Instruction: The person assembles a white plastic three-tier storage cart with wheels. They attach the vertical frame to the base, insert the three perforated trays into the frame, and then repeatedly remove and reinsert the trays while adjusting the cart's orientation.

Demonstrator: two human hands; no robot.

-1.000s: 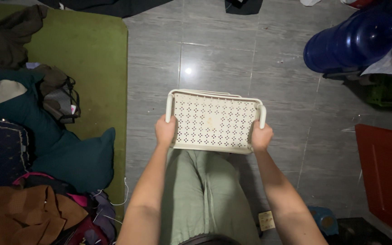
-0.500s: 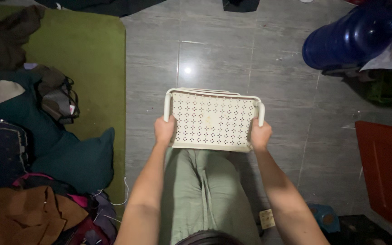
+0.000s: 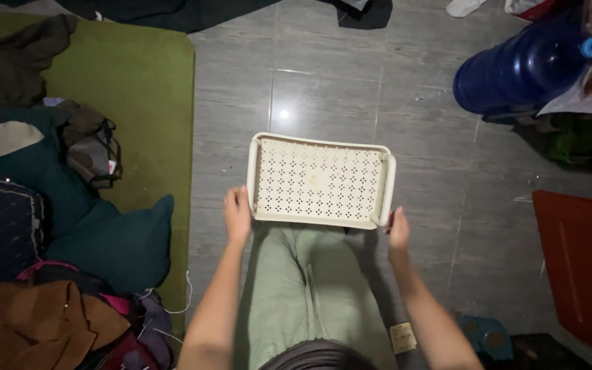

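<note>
Hands' (image 3: 238,216) fingertips hidden behind tray (image 3: 320,179)

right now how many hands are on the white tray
2. The left hand holds the near left corner of the white perforated tray, and the right hand touches its near right corner. Nobody else's hands show in view.

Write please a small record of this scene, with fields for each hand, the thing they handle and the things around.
view: head camera, looking down
left hand: at the near left corner of the tray, touching its edge
right hand: open, just beside the near right corner; contact unclear
tray: cream plastic, perforated bottom, raised rim, above the person's knees
floor: grey tiles
left side: green mat, teal cushion, heaped clothes
right side: blue water jug, red panel
</note>
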